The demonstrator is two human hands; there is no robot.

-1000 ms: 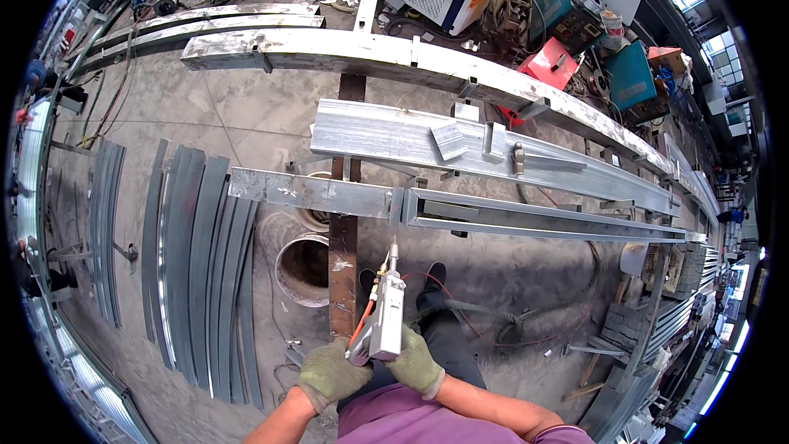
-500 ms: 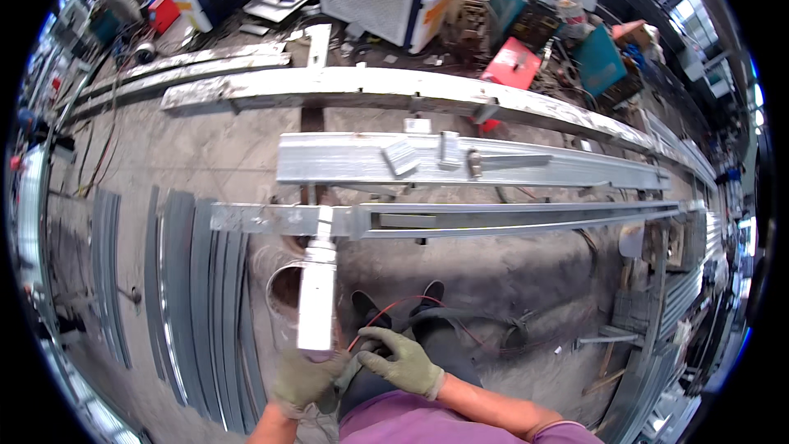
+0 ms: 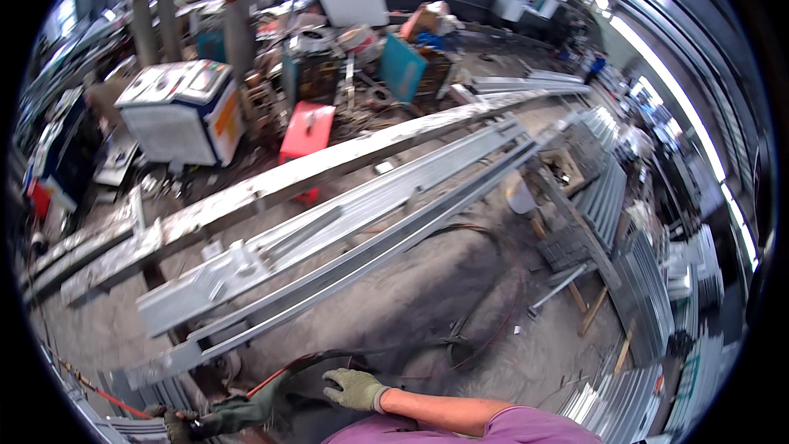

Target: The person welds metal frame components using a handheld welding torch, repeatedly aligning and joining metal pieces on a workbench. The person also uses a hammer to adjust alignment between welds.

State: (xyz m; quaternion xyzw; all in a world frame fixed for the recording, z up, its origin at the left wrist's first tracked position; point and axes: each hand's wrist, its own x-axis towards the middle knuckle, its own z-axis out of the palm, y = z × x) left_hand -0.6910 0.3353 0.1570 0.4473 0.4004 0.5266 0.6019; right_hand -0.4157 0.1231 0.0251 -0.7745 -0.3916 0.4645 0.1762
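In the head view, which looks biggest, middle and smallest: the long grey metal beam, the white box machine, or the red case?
1. Long grey metal beam, stretching across most of the picture.
2. White box-shaped machine.
3. Red rectangular case.
The machine and case sit farther from the camera, so their real sizes are unsure.

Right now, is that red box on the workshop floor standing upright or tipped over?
Upright: the red box rests flat on its base beside the white machine, lid side up.

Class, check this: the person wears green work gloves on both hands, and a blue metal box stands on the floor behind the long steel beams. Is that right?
Not quite. In the head view the box behind the long steel beams is red, not blue. Both hands, left and right, do wear green gloves.
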